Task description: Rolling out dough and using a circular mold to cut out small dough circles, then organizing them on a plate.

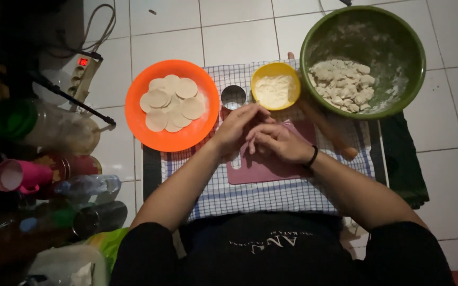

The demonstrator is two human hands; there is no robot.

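My left hand [238, 127] and my right hand [279, 142] meet over a pink cutting board [258, 170], fingers curled together; whatever lies between them is hidden. The board rests on a blue-and-white checked cloth [250, 196]. An orange plate [147, 132] with several round flat dough discs [172, 103] sits to the left. A small metal ring cutter [233, 97] stands just beyond my left hand. A yellow bowl of flour [275, 85] is behind my hands. A wooden rolling pin [329, 130] lies to the right of my right hand.
A large green bowl [314, 37] holding dough pieces [343, 83] sits at the back right. On the left stand a power strip [83, 71], a pink cup [19, 176], bottles [88, 185] and jars. White tiled floor [451, 175] surrounds the cloth.
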